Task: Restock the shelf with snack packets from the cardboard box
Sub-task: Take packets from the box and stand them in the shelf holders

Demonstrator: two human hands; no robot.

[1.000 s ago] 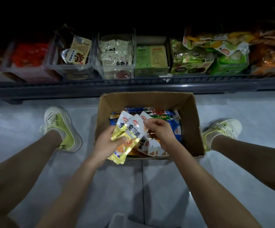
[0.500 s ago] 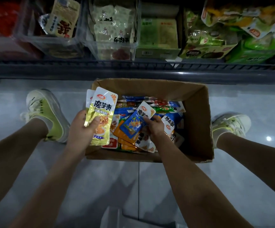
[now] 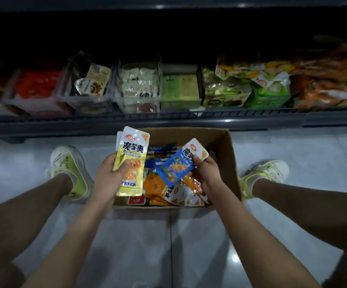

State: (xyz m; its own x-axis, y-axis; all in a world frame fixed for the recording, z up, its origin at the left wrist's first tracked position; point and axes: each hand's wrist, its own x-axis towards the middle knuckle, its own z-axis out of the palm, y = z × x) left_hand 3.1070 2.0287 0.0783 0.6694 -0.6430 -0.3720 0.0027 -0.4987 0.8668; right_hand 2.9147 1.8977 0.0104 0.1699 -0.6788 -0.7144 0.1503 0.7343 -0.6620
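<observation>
An open cardboard box (image 3: 228, 154) sits on the floor between my feet, with several snack packets (image 3: 160, 188) lying loose inside it. My left hand (image 3: 108, 179) grips a small stack of yellow packets (image 3: 132, 163) upright over the box's left edge. My right hand (image 3: 205, 173) pinches a blue packet (image 3: 178, 165) just above the box's contents. Beyond the box runs the low shelf (image 3: 168, 119), with clear bins and stacked snack packs along it.
On the shelf stand clear bins (image 3: 139, 86) of white and beige packets, a green box (image 3: 180, 90), and green and orange bags (image 3: 272, 84) to the right. My two shoes (image 3: 70, 167) flank the box on the grey tiled floor (image 3: 168, 246).
My right hand has lifted the blue packet up out of the box's pile. My left hand holds the yellow packets a little higher, and the view has tilted up toward the shelf.
</observation>
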